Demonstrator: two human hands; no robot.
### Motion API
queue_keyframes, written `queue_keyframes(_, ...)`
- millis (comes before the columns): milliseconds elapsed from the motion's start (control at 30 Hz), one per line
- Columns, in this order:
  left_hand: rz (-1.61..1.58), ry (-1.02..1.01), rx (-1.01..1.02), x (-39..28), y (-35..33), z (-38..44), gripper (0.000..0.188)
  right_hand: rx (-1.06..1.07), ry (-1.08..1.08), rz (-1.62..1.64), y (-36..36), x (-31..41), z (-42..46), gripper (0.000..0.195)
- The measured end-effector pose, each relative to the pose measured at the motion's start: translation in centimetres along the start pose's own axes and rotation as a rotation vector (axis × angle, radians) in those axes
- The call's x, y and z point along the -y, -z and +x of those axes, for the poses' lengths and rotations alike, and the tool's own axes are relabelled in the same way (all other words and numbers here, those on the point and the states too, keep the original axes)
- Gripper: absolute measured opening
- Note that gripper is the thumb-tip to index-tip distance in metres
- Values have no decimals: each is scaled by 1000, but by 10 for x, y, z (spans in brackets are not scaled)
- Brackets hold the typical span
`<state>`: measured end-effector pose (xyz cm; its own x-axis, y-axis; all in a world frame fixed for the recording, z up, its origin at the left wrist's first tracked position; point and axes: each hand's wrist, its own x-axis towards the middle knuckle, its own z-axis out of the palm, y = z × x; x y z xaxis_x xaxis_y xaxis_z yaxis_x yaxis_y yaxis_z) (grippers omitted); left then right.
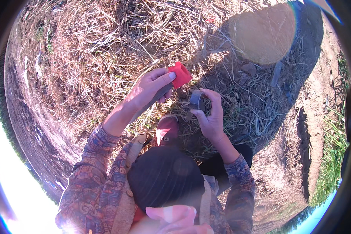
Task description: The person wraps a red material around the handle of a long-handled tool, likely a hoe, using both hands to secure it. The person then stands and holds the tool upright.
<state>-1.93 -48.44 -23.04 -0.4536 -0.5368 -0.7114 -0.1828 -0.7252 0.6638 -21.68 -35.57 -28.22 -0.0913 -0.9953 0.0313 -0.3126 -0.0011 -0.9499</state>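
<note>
My left hand (pixel 153 84) grips a long dark strip or handle (pixel 152 102) together with a piece of red fabric or plastic (pixel 181 74), which curls open at its end. The thumb lies over the red piece, and the dark length runs back beneath my forearm. To the right, my right hand (pixel 210 114) pinches a grey curved band or roll (pixel 196 101) between thumb and forefinger; it looks like tape, but its kind is not certain. The two held things are apart, above dry straw (pixel 175 102).
A red shoe (pixel 167 130) stands below my hands. Dry straw (pixel 99 44) covers much of the ground. A flat grey piece (pixel 276 73) lies at the upper right in shadow. Bare soil (pixel 272 181) and green grass (pixel 330 152) lie to the right.
</note>
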Motion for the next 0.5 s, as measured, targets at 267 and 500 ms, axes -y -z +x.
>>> queue_keyframes(267,105,-19,-55,13,-5,1,28,10,146,-79,17,25,53,66)
queue_keyframes(500,157,-30,-31,13,-12,1,28,118,130,-103,22,20,63,65)
